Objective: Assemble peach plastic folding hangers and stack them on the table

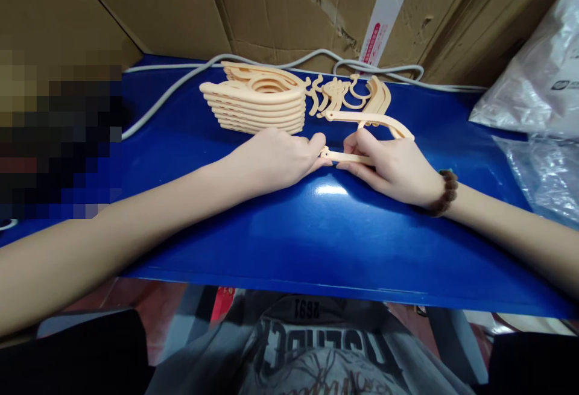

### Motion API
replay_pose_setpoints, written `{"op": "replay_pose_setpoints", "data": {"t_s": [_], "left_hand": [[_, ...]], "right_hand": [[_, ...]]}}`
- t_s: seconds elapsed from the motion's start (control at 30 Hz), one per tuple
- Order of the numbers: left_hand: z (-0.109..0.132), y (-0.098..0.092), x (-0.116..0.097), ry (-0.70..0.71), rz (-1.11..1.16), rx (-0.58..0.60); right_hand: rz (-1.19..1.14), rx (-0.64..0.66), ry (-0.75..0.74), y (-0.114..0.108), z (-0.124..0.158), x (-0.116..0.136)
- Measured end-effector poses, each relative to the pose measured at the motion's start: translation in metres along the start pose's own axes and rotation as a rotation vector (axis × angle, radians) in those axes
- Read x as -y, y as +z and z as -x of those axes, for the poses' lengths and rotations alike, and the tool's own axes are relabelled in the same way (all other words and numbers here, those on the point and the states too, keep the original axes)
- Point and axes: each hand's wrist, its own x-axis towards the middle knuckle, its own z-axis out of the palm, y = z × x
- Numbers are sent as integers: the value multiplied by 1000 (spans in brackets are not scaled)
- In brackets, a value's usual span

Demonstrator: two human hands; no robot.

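The near edge of the blue table (253, 232) runs right across the scene, with the person's grey shirt (312, 347) just on the near side of it. Both forearms come in over this edge from the left and right corners, and between them a broad, shiny stretch of tabletop gives room on the near side of the hands. The left hand (287, 157) pinches the left end of a slim cream part (347, 158) between thumb and fingers; the right hand (389, 163), a brown band (447, 193) at its wrist, pinches the same part farther right, so it lies between the two hands at mid-table. Room is tight beyond them: a neat stack of cream hangers (256, 111) stands just past the left hand, and a curved cream arm (368, 116) lies just past the right; whether it touches that hand, I cannot tell. Farther on, loose cream hooks (335, 93) and curved pieces (379, 96) lie in a cluster. Clear plastic bags (529, 87) crowd the far right. A pale cable (167, 96) snakes along the far edge, with cardboard boxes (280, 9) rising behind.
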Motion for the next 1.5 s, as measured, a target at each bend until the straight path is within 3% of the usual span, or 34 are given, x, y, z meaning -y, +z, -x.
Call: {"op": "replay_pose_setpoints", "data": {"t_s": [0.27, 0.5, 0.8, 1.27, 1.5], "left_hand": [[-1, 5, 1, 36, -11, -62], [2, 3, -2, 28, 59, -72], [1, 4, 5, 15, 220, -27], [1, -2, 6, 6, 265, 26], [-1, -1, 8, -14, 306, 51]], "right_hand": [[-63, 7, 39, -3, 0, 3], [11, 144, 72, -6, 0, 3], [90, 78, -64, -5, 4, 1], [353, 20, -46, -1, 4, 8], [337, 41, -13, -2, 4, 8]]}}
